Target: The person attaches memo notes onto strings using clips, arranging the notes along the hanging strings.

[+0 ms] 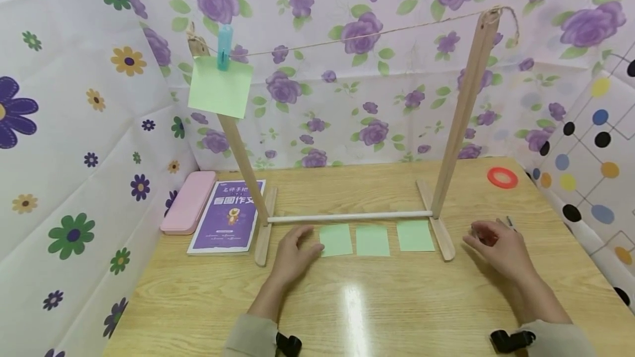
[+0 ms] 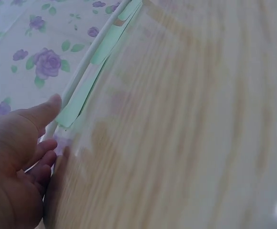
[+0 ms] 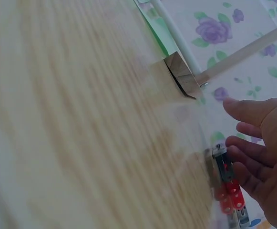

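Note:
My left hand [image 1: 292, 258] rests on the table beside the leftmost of three pale green paper squares [image 1: 335, 240], thumb tip right at its edge. The middle square [image 1: 373, 241] and the right one [image 1: 415, 236] lie in the same row. With fingers loosely bent, my right hand [image 1: 506, 249] is at the table's right side. Close by its fingertips in the right wrist view are a dark clip [image 3: 224, 164] and a red one [image 3: 235, 193], partly hidden by the hand in the head view. Another green square [image 1: 220, 90] hangs from a string [image 1: 347, 40] by a blue clothespin [image 1: 224, 48].
Two wooden posts, left [image 1: 243, 164] and right [image 1: 461, 114], carry the string, and a white rod [image 1: 347, 217] joins them low down. A pink case [image 1: 188, 203] and a purple booklet [image 1: 225, 219] lie at left. A red ring [image 1: 502, 178] lies back right.

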